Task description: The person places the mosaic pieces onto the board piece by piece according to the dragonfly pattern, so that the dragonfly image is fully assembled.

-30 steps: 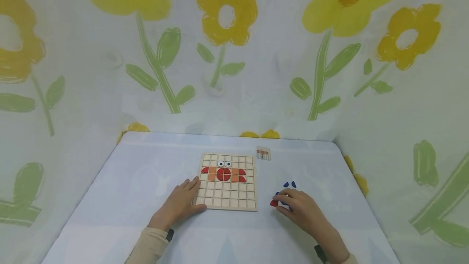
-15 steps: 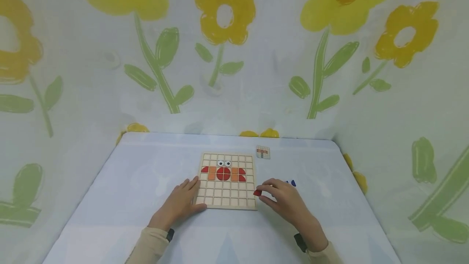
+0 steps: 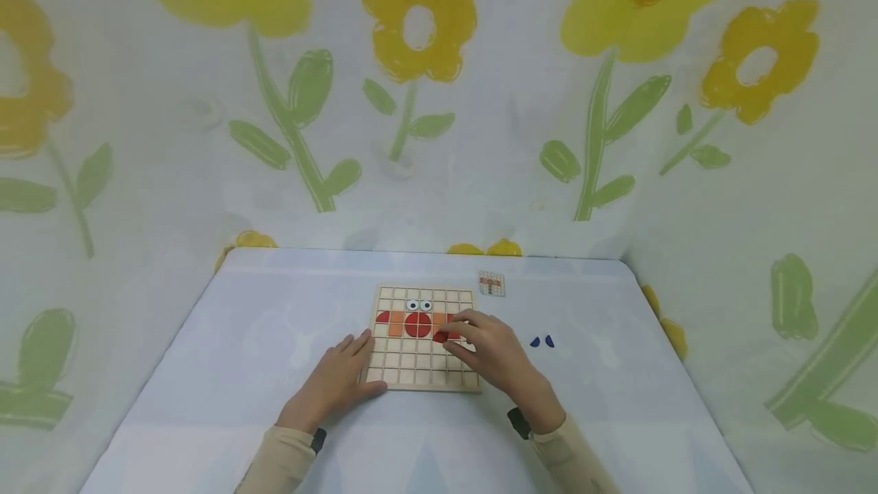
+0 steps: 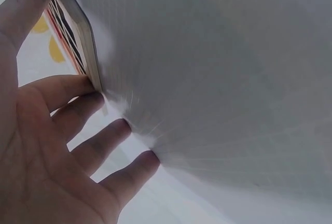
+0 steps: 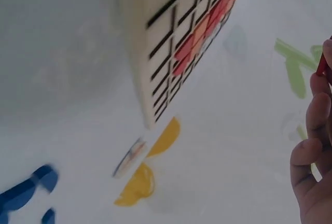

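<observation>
We see the right hand (image 3: 495,351) pinch a red piece (image 3: 440,337), the gridded board (image 3: 408,363) beneath, the left hand (image 3: 336,373) spread against its edge: apparently placement, likely calling next for alignment before release.

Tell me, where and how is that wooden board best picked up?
Probably by its left and right edges together, coming in level from both sides. The board lies flat and its thick edges give something to pinch, while the red circle sits on its face. The left grip rests at the left edge; the right grip, holding a red piece, would first need freeing.
</observation>
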A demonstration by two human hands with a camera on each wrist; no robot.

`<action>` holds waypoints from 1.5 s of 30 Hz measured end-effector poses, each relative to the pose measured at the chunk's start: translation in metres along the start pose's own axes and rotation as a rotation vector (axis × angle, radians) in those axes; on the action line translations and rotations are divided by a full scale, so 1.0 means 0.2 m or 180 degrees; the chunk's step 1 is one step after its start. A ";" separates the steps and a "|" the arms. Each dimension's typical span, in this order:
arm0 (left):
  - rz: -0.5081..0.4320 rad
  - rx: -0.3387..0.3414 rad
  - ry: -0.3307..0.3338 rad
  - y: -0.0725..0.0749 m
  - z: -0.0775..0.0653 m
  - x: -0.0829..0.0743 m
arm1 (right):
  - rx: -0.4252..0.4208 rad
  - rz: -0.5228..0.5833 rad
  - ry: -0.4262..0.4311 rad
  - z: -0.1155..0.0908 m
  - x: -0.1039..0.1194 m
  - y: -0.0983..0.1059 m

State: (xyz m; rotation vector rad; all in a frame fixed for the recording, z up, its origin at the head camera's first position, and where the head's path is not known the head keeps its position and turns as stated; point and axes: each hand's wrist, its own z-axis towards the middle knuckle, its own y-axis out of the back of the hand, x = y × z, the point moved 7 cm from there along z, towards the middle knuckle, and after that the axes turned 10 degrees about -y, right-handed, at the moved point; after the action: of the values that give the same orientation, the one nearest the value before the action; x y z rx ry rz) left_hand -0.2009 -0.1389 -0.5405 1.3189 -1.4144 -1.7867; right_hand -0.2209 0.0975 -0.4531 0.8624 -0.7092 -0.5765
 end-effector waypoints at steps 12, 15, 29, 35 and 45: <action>-0.0006 0.0031 0.0001 0.00 0.01 0.01 | 0.0078 0.0215 0.0098 0.24 0.09 -0.14; -0.0001 0.0039 -0.0016 0.00 0.01 0.01 | 0.0180 0.0186 0.0063 0.28 0.10 -0.18; -0.0010 0.0068 -0.0020 0.00 0.02 0.01 | 0.0946 0.0069 -0.0387 0.47 0.08 -0.40; -0.0020 0.0074 -0.0053 0.00 0.02 0.01 | 0.1314 -0.0207 -0.0327 0.50 0.10 -0.52; 0.0015 0.0003 -0.0136 0.01 0.02 0.01 | 0.1483 -0.0393 -0.0247 0.49 0.12 -0.62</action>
State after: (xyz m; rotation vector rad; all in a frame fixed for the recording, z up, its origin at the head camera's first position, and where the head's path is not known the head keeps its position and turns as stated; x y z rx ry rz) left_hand -0.2048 -0.1393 -0.5390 1.2841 -1.4398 -1.8215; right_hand -0.3005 -0.0324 -0.5042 1.3289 -0.8828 -0.5652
